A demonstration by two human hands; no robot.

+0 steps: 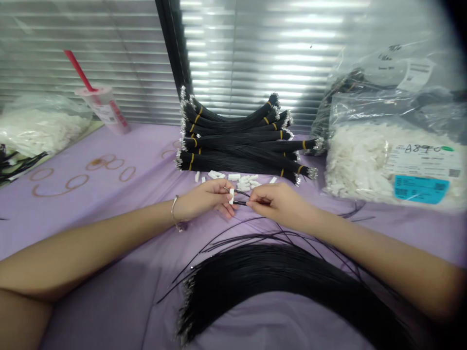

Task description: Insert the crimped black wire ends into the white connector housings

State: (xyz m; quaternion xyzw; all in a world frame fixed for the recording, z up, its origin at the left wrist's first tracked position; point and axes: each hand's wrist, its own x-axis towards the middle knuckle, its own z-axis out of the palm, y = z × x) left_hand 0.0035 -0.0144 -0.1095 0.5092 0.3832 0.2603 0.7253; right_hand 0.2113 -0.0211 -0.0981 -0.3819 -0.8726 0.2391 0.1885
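Between the fingertips of my left hand is a small white connector housing, held upright. Thin black wires run from the housing to my right hand, whose thumb and fingers pinch them close by. How far the wire ends sit in the housing is too small to tell. Several loose white housings lie on the purple cloth just beyond my hands. Nearer to me, a thick bundle of black wires with metal tips curves below both hands, with a few single wires strayed off it.
Banded bundles of black wire are stacked by the window blinds. At right stands a clear bag of white housings; another bag lies far left. A cup with a red straw and loose rubber bands are on the left.
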